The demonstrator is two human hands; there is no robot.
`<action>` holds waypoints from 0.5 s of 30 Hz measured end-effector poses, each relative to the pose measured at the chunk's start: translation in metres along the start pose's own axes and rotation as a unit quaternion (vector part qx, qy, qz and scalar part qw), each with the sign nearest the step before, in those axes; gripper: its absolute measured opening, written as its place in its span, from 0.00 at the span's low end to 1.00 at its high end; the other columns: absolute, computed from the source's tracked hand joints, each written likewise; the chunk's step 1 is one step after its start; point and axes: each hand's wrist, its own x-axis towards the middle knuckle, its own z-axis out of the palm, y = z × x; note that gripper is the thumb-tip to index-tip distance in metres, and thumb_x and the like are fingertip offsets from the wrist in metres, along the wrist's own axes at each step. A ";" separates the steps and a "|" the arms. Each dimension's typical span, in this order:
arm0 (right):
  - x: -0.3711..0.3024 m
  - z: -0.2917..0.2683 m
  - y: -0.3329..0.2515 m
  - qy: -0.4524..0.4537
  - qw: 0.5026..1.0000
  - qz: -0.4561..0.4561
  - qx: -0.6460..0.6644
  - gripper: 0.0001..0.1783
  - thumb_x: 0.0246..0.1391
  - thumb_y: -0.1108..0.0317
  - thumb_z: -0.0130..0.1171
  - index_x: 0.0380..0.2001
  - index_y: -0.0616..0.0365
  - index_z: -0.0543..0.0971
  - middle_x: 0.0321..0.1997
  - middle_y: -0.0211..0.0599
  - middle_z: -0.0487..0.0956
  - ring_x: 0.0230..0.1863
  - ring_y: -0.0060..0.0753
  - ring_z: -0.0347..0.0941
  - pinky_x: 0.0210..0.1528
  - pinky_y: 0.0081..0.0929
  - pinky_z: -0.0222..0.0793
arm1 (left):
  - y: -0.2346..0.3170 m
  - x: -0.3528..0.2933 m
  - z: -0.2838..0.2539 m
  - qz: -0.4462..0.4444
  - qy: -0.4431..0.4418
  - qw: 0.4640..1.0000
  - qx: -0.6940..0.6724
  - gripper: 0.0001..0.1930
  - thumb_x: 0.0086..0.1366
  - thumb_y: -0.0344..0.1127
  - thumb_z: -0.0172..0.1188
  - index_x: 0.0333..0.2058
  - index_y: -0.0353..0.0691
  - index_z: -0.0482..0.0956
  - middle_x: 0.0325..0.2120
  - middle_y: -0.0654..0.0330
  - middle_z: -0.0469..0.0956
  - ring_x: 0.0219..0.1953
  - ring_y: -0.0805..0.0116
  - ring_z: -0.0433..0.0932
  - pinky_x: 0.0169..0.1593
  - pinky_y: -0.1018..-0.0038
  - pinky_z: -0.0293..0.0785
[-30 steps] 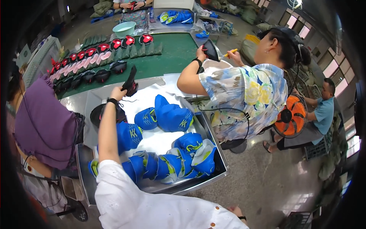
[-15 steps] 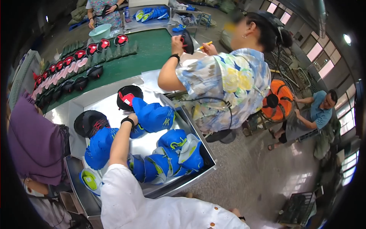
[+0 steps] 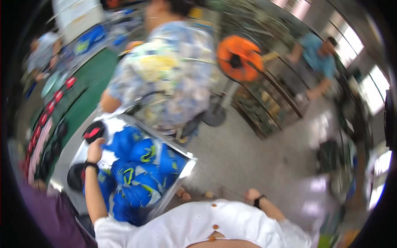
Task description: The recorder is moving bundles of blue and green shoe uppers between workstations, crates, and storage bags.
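Note:
The picture is smeared by motion. My left hand, a black band on its wrist, reaches over a metal tray piled with blue shoe uppers. It lies against a black and red shoe piece at the tray's far corner; whether it grips the piece is too blurred to tell. A second black piece lies left of my forearm. My right hand, with a black watch, hangs low beside my white shirt, over the floor, with nothing visible in it.
A person in a flowered shirt stands just beyond the tray. A green belt at the left carries a row of red and black shoe pieces. An orange fan and a person in a blue shirt are at the back right. A person in purple is at my left.
My head has swung to the right and downward, blurring the view. My left hand has shifted from a blue upper to the black and red piece. My right hand has come into view.

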 end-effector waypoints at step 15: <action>0.021 -0.020 -0.031 0.045 0.965 -0.027 0.256 0.18 0.49 0.54 0.50 0.23 0.59 0.78 0.24 0.43 0.78 0.28 0.44 0.74 0.32 0.37 0.67 | -0.015 -0.090 0.062 -0.116 -0.264 0.957 0.024 0.22 0.45 0.23 0.49 0.43 0.29 0.72 0.37 0.42 0.75 0.35 0.56 0.77 0.43 0.69 0.70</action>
